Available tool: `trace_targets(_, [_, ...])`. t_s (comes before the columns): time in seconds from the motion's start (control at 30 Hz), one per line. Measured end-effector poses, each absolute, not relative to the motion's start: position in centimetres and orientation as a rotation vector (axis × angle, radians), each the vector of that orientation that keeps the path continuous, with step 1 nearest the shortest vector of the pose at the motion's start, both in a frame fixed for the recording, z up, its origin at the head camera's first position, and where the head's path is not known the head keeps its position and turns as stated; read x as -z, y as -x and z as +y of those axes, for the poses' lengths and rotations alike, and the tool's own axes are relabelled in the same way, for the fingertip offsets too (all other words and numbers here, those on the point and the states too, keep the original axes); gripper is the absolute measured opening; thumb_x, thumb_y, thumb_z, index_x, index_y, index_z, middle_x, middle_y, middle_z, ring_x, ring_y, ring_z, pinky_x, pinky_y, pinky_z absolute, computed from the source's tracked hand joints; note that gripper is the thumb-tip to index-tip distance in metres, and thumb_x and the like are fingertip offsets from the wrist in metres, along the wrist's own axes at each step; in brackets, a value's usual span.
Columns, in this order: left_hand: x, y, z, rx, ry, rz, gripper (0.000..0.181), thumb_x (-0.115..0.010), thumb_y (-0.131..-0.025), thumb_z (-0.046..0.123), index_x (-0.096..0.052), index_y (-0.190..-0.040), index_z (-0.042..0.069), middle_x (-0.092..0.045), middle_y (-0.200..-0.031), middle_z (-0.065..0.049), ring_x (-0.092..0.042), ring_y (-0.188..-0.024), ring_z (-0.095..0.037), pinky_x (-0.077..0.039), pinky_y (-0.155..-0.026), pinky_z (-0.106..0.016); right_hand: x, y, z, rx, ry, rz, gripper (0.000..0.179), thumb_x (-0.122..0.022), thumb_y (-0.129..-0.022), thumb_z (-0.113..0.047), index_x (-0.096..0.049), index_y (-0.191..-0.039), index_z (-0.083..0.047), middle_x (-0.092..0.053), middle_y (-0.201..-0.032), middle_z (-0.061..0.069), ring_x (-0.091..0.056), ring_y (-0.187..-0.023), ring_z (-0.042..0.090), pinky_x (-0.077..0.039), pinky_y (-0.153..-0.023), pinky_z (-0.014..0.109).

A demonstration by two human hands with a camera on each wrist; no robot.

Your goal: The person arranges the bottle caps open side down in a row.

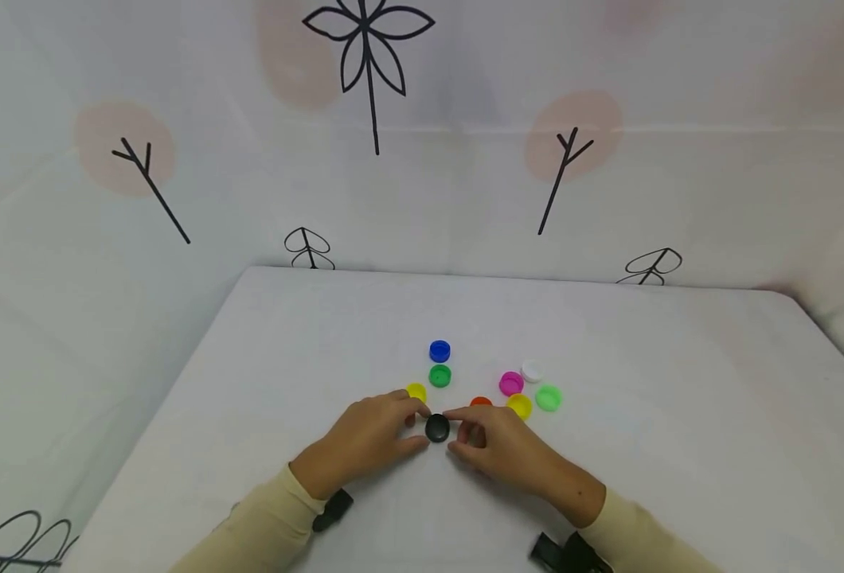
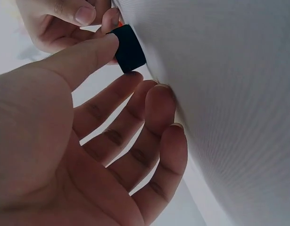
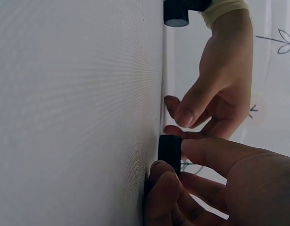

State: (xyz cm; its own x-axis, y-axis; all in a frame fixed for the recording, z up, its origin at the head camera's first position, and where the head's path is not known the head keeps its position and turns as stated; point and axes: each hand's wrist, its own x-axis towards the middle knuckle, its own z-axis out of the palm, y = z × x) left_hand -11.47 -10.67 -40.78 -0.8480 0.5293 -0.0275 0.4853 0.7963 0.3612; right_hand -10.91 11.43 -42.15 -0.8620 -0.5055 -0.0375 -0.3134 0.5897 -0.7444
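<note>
A round black cap (image 1: pixel 437 428) sits low at the white table between the two hands; from the side its short, straight wall shows. My left hand (image 1: pixel 375 434) holds it on the left, thumb and index fingertip at its edge, the other fingers loosely bent in the left wrist view. On the opposite side my right hand (image 1: pixel 504 446) has its index finger and thumb round the cap, and its thumb (image 3: pixel 206 150) overlaps the cap's wall in the right wrist view. Just beyond the hands lie a yellow cap (image 1: pixel 416 391) and a partly covered orange-red cap (image 1: pixel 481 402).
Blue (image 1: pixel 439 351) and green caps (image 1: pixel 439 376) lie in a row farther back. Right of them are a magenta cap (image 1: pixel 511 383), a white cap (image 1: pixel 532 371), a second yellow cap (image 1: pixel 519 407) and a light green cap (image 1: pixel 548 398). A patterned cloth (image 1: pixel 458 199) hangs behind the table (image 1: pixel 666 446).
</note>
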Motion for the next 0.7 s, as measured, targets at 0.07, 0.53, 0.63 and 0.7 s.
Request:
trace_targets(0.07, [40.78, 11.46, -10.61, -0.517, -0.803, 2.851, 0.034, -0.079, -0.086, 0.035, -0.072, -0.114, 0.017, -0.06, -0.087, 0.007, -0.052, -0.072, -0.006, -0.048, -0.068, -0.025, 42.18, 10.92, 11.44, 1.135, 0.684, 2.574, 0.037, -0.076, -0.087, -0.011, -0.069, -0.122, -0.003, -0.063, -0.078, -0.008, -0.054, -0.064, 0.002, -0.05, -0.06, 0.018])
trace_targets(0.53, [40.72, 11.16, -10.09, -0.447, -0.852, 2.893, 0.033, -0.08, -0.085, 0.036, -0.073, -0.11, 0.016, -0.061, -0.086, 0.006, -0.053, -0.072, -0.004, -0.049, -0.066, -0.021, 42.38, 10.84, 11.47, 1.128, 0.711, 2.581, 0.034, -0.077, -0.087, -0.012, -0.071, -0.12, -0.007, -0.064, -0.078, -0.009, -0.054, -0.064, 0.001, -0.05, -0.06, 0.018])
trace_targets(0.63, [40.73, 11.09, -10.04, -0.436, -0.858, 2.896, 0.033, -0.08, -0.085, 0.036, -0.073, -0.11, 0.016, -0.06, -0.085, 0.006, -0.053, -0.071, -0.004, -0.048, -0.066, -0.02, 42.44, 10.82, 11.43, 1.12, 0.711, 2.579, 0.034, -0.077, -0.087, -0.012, -0.071, -0.12, -0.007, -0.064, -0.078, -0.009, -0.053, -0.064, 0.001, -0.05, -0.06, 0.018])
trace_targets(0.7, [40.71, 11.08, -10.05, -0.436, -0.864, 2.901, 0.033, -0.08, -0.085, 0.035, -0.073, -0.11, 0.015, -0.06, -0.085, 0.006, -0.053, -0.07, -0.004, -0.048, -0.065, -0.02, 42.47, 10.84, 11.39, 1.122, 0.715, 2.58, 0.034, -0.076, -0.087, -0.012, -0.07, -0.12, -0.007, -0.063, -0.078, -0.009, -0.053, -0.063, 0.001, -0.05, -0.06, 0.018])
